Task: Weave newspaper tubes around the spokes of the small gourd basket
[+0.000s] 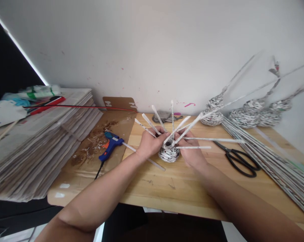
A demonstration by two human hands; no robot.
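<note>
A small round basket [169, 155] woven from rolled newspaper stands on the wooden table, with several paper tubes fanning out from its top. My left hand [152, 143] is closed around its left side, thumb at the rim by the opening. On the other side, my right hand [191, 148] pinches among the tubes at the right of the rim; its fingertips are partly hidden. One long paper tube [227, 103] runs from the rim far up to the right. Left of the basket lies a blue glue gun [111, 148] with a glue stick in its back.
Black-handled scissors [242, 163] lie to the right, beside a bundle of long paper tubes [273, 164]. Several woven gourd shapes [212, 112] stand against the wall. A tall newspaper stack [66, 134] fills the left. A grey lump [164, 116] sits behind the basket.
</note>
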